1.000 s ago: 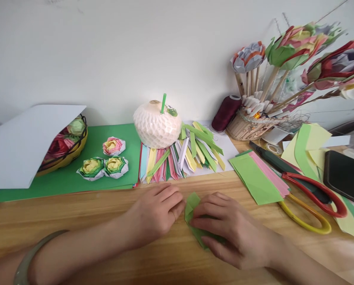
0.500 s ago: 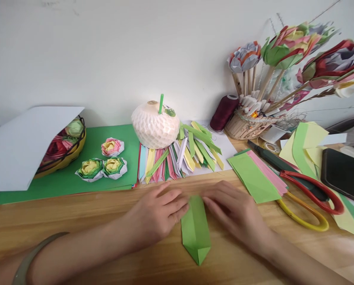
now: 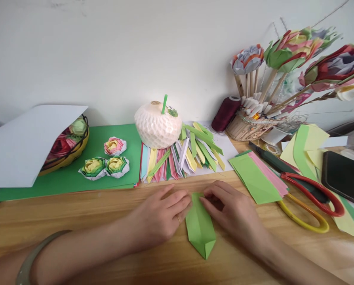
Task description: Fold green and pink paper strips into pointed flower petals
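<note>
A light green paper strip [image 3: 200, 227] lies on the wooden table between my hands, its near end folded to a point and a crease running along it. My left hand [image 3: 168, 209] rests at the strip's upper left edge, fingers slightly spread. At the upper right edge is my right hand [image 3: 232, 206], its thumb and fingertips bent together by the paper's corner. Whether the right fingertips pinch the paper is hard to make out.
Behind are folded strips [image 3: 191, 152], a white textured pot [image 3: 158, 124] and paper flowers [image 3: 117, 164] on green sheets [image 3: 105, 132]. To the right lie green rectangles [image 3: 255, 178], scissors [image 3: 309, 190], a phone [image 3: 343, 176] and a flower basket [image 3: 245, 126]. White paper [image 3: 22, 146] covers another basket at left.
The green strip has shifted slightly right and its near end has turned a little to the right. My right thumb has come closer to the strip's edge. The view has moved slightly.
</note>
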### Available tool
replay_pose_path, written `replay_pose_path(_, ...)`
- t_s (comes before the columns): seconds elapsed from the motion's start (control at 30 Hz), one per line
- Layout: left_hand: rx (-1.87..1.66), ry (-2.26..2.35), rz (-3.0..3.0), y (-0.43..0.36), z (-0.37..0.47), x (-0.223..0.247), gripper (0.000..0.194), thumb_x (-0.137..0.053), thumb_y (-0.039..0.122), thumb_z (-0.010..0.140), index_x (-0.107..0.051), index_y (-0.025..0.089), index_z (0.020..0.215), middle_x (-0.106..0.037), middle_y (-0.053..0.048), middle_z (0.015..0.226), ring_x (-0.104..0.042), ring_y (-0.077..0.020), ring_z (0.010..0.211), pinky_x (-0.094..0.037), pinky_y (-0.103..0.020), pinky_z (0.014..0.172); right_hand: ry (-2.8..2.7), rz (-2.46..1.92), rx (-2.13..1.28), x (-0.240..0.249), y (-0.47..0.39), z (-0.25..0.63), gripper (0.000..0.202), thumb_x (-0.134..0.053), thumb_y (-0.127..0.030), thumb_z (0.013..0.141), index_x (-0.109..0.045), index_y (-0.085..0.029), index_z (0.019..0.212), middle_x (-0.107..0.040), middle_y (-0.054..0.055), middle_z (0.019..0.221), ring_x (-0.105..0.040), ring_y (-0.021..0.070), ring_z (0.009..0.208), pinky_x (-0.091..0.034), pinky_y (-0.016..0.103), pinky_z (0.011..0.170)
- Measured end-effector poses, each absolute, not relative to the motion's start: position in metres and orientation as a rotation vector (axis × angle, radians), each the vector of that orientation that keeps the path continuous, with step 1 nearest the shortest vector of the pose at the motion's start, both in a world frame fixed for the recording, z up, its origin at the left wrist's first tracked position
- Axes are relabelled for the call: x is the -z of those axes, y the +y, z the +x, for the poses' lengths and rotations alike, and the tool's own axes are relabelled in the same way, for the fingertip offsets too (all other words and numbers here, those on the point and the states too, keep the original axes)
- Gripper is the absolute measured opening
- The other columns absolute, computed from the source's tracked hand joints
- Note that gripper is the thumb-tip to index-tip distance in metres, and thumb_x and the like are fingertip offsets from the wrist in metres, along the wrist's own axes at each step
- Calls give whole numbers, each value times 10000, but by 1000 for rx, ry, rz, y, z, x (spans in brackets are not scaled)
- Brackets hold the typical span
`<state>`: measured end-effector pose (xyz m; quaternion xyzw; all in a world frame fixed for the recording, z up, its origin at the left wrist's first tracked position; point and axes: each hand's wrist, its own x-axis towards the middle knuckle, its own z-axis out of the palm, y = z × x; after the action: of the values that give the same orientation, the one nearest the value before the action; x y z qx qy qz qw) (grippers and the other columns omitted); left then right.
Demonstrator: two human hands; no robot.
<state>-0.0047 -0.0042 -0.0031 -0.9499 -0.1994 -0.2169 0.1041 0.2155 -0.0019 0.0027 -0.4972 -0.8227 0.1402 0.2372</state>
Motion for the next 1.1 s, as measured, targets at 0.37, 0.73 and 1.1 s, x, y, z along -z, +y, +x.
replay_pose_path(0.37,609,-574,-2820,-1,-6,6,323,-339,111,966,-609,51,1133,-638,-118,1178,-519,-263,1157,-418,-434,982,-2327,-1030,-199,1,-6,212,178,-453,-99,900,-622,-146,874,-641,61,793,-588,174,719,-498,283,622)
replay_pose_path(0.73,619,-619,-2850,-4,-4,4,320,-321,126,985,-596,84,1144,-662,-85,1059,-534,-260,1109,-413,-467,975,-2341,-916,-295,2,-2,216,180,-462,-124,926,-640,-139,946,-616,68,795,-565,176,726,-509,300,606)
replay_pose_path(1.1,467,-726,-2920,1,-8,4,332,-327,158,991,-528,103,1249,-579,-114,1249,-451,-269,1241,-387,-438,1019,-2372,-918,-227,1,2,217,204,-442,-92,922,-639,-134,957,-638,86,843,-583,189,766,-529,319,630)
